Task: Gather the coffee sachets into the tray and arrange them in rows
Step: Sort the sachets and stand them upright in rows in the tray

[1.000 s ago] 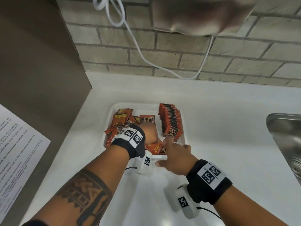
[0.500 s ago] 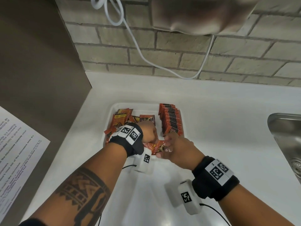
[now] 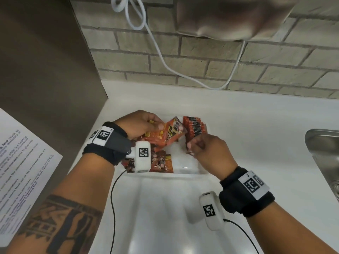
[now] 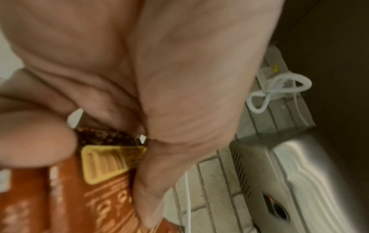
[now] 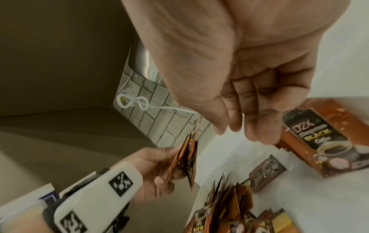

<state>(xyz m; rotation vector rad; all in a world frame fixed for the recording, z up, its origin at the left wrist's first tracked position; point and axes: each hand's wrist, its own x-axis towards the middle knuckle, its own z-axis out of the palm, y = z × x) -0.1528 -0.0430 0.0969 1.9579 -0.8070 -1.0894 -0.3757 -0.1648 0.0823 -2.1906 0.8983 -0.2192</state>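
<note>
A white tray (image 3: 185,170) sits on the counter. Along its right side stands a tight row of orange-and-black coffee sachets (image 3: 194,126) (image 5: 317,141). Loose sachets (image 3: 162,162) (image 5: 229,203) lie jumbled at the tray's near left. My left hand (image 3: 157,125) is raised over the tray's left half and grips a small fanned bundle of sachets (image 3: 167,134) (image 4: 99,189) (image 5: 185,157) between thumb and fingers. Beside the row's near end hovers my right hand (image 3: 190,149) (image 5: 239,130), its fingers loosely curled and holding nothing.
A steel sink (image 3: 322,153) lies at the right edge. A white cable (image 3: 165,65) hangs down the brick wall under a metal appliance (image 3: 229,17). On the left stand a brown side panel (image 3: 45,61) and a printed sheet (image 3: 22,162).
My left hand has lifted a bundle of sachets from the pile, up and toward the back. My right hand has left that pile and moved right to the row's near end.
</note>
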